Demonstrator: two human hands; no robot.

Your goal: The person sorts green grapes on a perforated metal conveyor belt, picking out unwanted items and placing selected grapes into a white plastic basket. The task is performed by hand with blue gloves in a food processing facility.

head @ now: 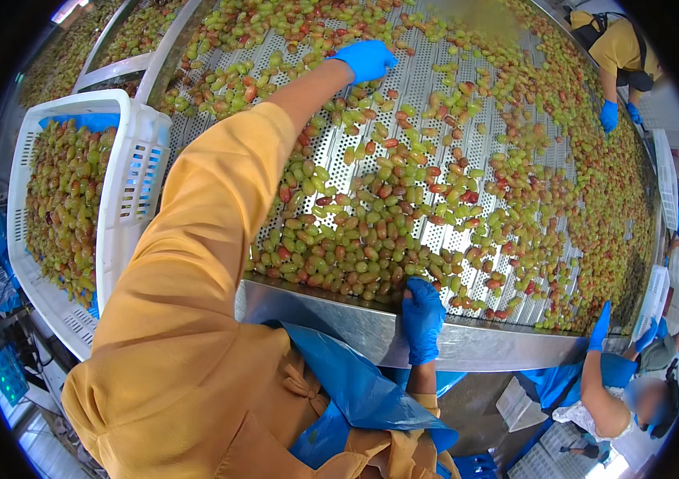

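Observation:
My left hand (368,61), in a blue glove, reaches far over a perforated metal sorting table (339,141). Its fingers are bent down near the surface, and whether they pinch anything is hidden. Loose oblong grapes (369,233), green to red, lie scattered across the table and gather thickly along the near side. At the table's smooth metal rim (339,326) rests my right hand (423,320), also gloved in blue. Its fingers are curled at the edge of the grapes, and I cannot tell whether something is inside them.
To the left stands a white plastic crate (115,173) heaped with grapes over a blue liner. Another person's gloved hand (609,115) is at the far side. A co-worker's raised gloved hand (600,326) is at the right. A blue apron (363,383) hangs before me.

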